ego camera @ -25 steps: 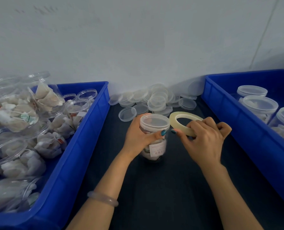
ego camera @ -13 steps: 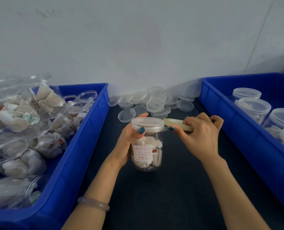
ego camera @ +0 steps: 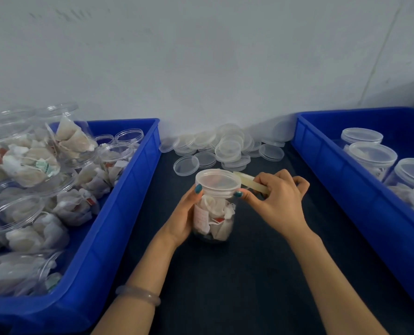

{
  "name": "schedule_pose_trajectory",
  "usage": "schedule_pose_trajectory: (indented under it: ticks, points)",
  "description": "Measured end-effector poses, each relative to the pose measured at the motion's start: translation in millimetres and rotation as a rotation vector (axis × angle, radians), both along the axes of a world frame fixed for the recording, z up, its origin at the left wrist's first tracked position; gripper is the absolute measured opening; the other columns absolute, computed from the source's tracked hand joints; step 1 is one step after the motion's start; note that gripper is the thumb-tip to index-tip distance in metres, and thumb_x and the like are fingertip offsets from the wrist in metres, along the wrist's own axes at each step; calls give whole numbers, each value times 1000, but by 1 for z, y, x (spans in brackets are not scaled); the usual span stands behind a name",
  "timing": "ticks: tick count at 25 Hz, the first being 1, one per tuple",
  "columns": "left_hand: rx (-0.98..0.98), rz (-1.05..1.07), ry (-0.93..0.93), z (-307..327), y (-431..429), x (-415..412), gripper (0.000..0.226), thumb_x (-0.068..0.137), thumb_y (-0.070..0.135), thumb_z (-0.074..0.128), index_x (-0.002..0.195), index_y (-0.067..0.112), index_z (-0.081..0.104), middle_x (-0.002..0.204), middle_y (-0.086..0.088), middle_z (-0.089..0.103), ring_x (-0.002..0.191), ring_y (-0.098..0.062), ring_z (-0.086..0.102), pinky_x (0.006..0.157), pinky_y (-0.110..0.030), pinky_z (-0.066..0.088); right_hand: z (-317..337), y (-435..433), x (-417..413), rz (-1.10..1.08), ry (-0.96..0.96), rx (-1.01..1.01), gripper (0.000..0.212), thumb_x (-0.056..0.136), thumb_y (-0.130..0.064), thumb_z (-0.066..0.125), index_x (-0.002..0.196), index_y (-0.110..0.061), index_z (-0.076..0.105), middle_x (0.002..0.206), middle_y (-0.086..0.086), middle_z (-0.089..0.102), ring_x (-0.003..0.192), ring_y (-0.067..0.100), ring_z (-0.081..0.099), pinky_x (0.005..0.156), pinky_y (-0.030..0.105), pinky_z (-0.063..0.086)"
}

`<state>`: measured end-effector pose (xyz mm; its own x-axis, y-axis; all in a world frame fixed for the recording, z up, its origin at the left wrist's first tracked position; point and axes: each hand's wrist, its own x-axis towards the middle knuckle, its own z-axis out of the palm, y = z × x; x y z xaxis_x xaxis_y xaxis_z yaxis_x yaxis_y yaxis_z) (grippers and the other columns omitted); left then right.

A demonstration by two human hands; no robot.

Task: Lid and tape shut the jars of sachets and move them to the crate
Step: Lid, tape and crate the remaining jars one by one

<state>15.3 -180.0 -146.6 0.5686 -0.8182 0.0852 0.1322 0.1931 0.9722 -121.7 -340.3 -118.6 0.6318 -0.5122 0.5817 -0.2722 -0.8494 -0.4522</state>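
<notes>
**Desk:** Where's the jar?

**Operator:** Centre of the mat (ego camera: pixel 225 281), the jar (ego camera: pixel 215 216) stands upright with its lid (ego camera: pixel 217 182) on. I see the left hand (ego camera: pixel 184 218) wrapped round its nine o'clock side, thumb up at the lid's rim. The right hand (ego camera: pixel 279 201), at three o'clock, grips the tape roll (ego camera: pixel 252 183), forefinger tip pressed to the rim.

**Desk:** And the risk?

**Operator:** I judge the tape could ride off the seam if the roll tilts, or wrinkle and stick to itself. A hard pull could tip the jar, since only one hand steadies it. The crate (ego camera: pixel 341 180) sits at three o'clock, loose lids (ego camera: pixel 227 147) at twelve.
</notes>
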Motion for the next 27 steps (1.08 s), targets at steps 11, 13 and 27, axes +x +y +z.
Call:
schedule_pose_trajectory:
  ticks: [11,13,27]
  points:
    - [147,379,-528,-8,-13,-19,109,61,68,80,150,27,32,135,26,49,127,9,45,101,-13,42,-30,31,3,3,120,62,41,89,-63,48,91,-22,42,64,-8,52,56,16,51,53,25,29]
    - [164,414,-524,-4,-17,-16,108,55,59,87,146,27,37,132,23,52,125,7,47,102,-19,44,-30,29,-4,111,119,72,28,97,-50,44,94,-22,42,59,-8,49,55,13,49,60,23,30]
    - [196,128,-538,9,3,20,80,58,19,91,127,34,52,121,29,61,118,5,56,89,-10,48,-6,-9,-9,-192,150,-277,71,77,-84,23,70,-21,57,67,-8,56,71,16,52,85,38,25]
